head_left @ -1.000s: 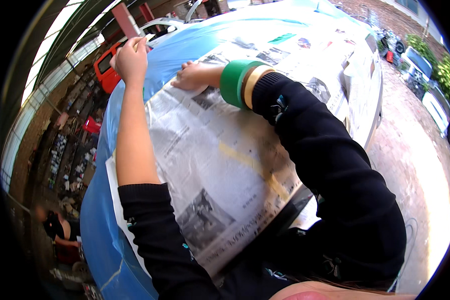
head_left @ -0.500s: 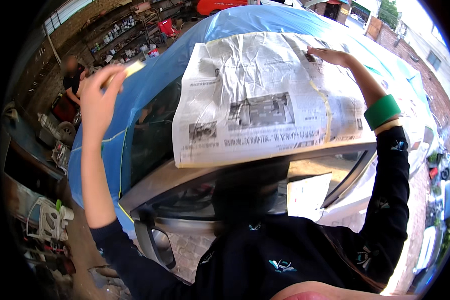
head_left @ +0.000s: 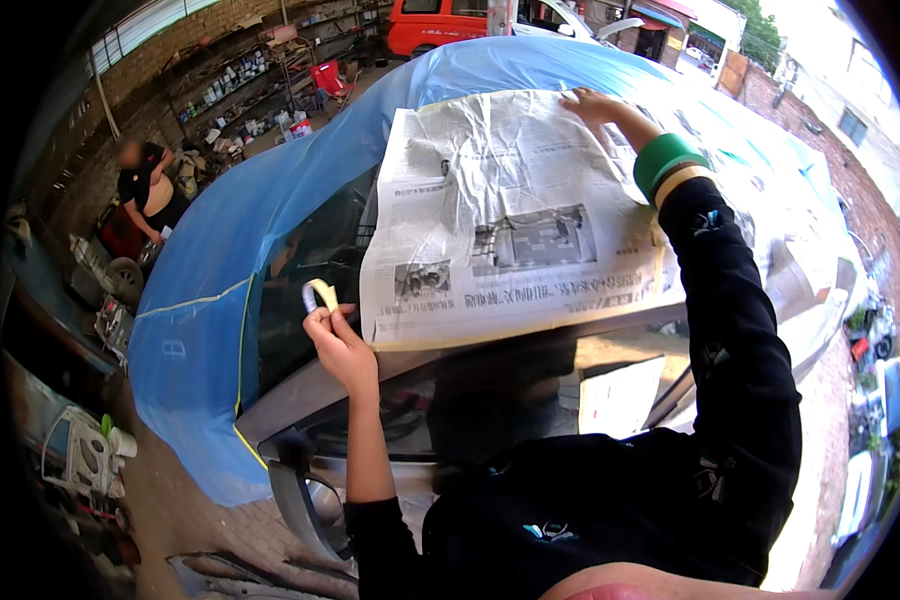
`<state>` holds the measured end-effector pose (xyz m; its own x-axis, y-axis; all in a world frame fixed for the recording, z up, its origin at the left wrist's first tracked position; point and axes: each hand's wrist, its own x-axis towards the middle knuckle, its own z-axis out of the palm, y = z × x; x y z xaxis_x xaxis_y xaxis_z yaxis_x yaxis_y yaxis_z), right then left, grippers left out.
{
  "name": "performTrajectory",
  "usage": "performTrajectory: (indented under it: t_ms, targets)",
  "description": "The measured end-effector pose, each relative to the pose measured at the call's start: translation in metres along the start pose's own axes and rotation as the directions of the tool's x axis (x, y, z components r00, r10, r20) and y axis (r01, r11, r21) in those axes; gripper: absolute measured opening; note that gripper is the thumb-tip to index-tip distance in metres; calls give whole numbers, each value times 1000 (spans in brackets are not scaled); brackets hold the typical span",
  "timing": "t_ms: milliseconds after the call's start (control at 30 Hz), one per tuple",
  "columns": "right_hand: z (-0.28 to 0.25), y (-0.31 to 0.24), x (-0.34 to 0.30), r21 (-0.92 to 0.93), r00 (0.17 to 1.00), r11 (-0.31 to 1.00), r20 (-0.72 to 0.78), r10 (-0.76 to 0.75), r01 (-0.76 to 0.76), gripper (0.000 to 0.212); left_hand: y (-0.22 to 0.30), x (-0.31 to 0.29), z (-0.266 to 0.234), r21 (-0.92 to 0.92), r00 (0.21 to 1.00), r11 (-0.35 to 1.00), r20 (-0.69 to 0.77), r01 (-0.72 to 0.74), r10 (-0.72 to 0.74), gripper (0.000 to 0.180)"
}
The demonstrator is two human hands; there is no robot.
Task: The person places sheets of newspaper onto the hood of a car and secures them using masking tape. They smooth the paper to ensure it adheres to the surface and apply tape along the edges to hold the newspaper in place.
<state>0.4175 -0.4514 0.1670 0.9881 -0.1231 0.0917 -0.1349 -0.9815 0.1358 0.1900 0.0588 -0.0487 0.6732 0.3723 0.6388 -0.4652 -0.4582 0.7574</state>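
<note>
Two bare hands, set well apart above a masked car filling the middle of the frame. With the left hand (head_left: 348, 352), left of centre, pinching a curled piece of pale-yellow masking tape (head_left: 325, 296) between thumb and fingers, just beside the lower left corner of a newspaper sheet (head_left: 420, 205). With the right hand (head_left: 592, 106), at upper centre and a little to the right, touching the upper edge of the same sheet, fingers pointing leftward; too small there to tell pressing from pinching.

Around the right forearm, a green tape roll (head_left: 667, 158) and, against it on the sleeve side, a narrower tan ring (head_left: 682, 181). Across the centre of the frame, the newspaper, spread creased over the car roof, printed side up.

Left of the paper, a dark windshield (head_left: 295, 245), and beyond it, along the left and top of the car, blue plastic sheeting (head_left: 200, 285). At lower centre-left, a side mirror (head_left: 322, 505). In the upper left of the frame, a person in dark clothes (head_left: 160, 190), well apart from the car, near cluttered shelves (head_left: 238, 85) and a red chair (head_left: 330, 80). At the top edge, a red van (head_left: 435, 30).
</note>
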Motion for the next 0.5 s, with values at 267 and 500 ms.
performTrajectory:
  t_ms: [267, 500]
  targets:
    - [59, -34, 84, 20, 973, 989, -183, -137, 143, 69, 16, 0, -2, -56, 991, 991, -56, 120, -123, 12]
    - [82, -38, 132, -141, 963, 961, -100, -251, 236, 54, 10, -2, -5, -9, 981, 988, -115, 155, -155, 8]
